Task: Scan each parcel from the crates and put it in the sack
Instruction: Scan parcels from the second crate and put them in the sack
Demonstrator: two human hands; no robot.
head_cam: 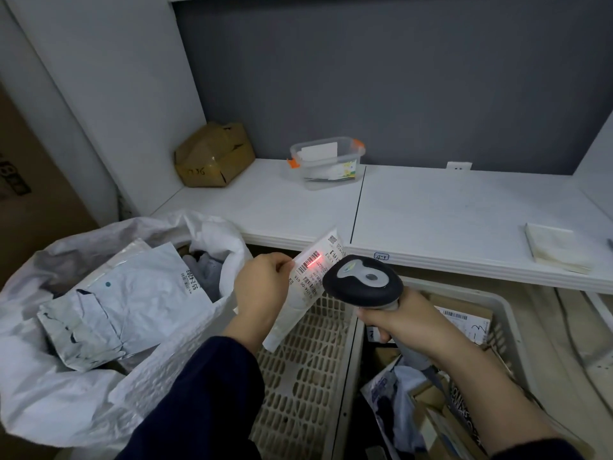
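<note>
Parcel [310,277], flat glossy plastic, before rounded grey-black scanner [363,284]

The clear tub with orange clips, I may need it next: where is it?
In the head view, the clear tub sits far back on the white shelf, left of centre, just right of the dented cardboard box.
</note>
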